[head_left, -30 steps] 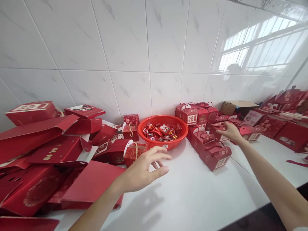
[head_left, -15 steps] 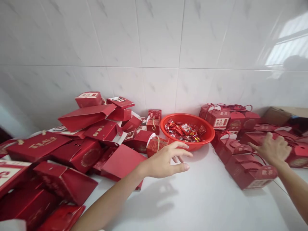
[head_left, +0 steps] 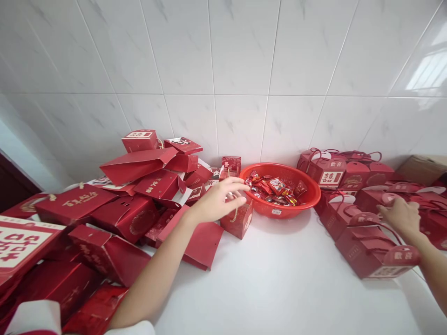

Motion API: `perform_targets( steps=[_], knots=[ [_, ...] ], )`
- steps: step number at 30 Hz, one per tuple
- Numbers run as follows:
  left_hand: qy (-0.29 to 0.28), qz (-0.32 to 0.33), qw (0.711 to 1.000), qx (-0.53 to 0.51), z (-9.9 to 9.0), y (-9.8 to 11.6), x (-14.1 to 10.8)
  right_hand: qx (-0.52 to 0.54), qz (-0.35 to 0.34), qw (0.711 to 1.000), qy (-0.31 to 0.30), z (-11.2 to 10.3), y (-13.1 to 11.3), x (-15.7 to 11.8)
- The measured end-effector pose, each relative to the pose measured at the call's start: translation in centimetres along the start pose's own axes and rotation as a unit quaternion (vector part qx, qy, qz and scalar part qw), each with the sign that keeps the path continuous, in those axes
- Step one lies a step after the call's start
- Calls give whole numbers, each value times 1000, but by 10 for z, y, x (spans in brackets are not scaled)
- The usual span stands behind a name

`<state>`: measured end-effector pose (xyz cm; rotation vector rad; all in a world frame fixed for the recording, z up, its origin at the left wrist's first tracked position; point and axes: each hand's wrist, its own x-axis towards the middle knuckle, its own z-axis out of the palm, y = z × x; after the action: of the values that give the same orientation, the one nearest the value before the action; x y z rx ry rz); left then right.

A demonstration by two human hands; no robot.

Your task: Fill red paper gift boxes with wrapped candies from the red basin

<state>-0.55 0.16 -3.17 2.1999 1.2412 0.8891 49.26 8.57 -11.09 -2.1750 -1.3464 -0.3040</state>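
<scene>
The person's left arm comes in from the lower edge and slants up and to the right, its forearm crossing in front of the heaped red boxes and a large red carton. The left hand hangs nearly level at the end of it, the back of the hand uppermost, the fingers lengthened to the right and slightly bent, the thumb held below them with a clear gap between. It looks released, with nothing visibly pinched. Beneath and behind it, a small red box with a rope handle stands on the white table, just beside the red plastic basket at its near left; whether the hand touches that box cannot be told. The fingertips overlap the basket's left rim in this view, and wrapped packets lie inside the basket. The right arm enters from the right edge and angles up and leftward. The right hand is bent at the knuckles, thumb toward the left, among the handled boxes, just behind the nearest handled box. Whether it is grasping anything there cannot be told.
</scene>
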Motion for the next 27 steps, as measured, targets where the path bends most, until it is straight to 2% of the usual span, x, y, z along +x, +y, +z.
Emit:
perform_targets(
  steps=[2,4,6,10,12,15,17,20,24,27],
  knots=[
    [43,-28,998,22,-12,-13,2,11,59,996,-58,-18,-8,0],
    [69,-62,994,58,-21,-25,4,41,87,993,-75,-38,-19,1],
    [70,-88,989,100,-24,-36,6,82,95,991,-38,-58,-33,1],
    [27,-112,984,135,-24,-50,11,218,70,971,63,-91,-69,-7],
    [28,-139,976,168,-24,-56,13,298,20,951,74,-101,-90,-20],
    [21,-188,953,237,-25,-66,15,406,-141,902,46,-108,-120,-48],
    [-23,-220,937,269,-24,-72,16,430,-257,865,22,-108,-139,-71],
    [-91,-249,922,283,-19,-75,16,416,-378,827,-27,-104,-164,-103],
    [-118,-259,914,289,-2,-69,17,409,-434,793,-122,-91,-190,-133],
    [-88,-276,904,315,12,-61,19,414,-443,777,-168,-81,-204,-145]
  ],
)
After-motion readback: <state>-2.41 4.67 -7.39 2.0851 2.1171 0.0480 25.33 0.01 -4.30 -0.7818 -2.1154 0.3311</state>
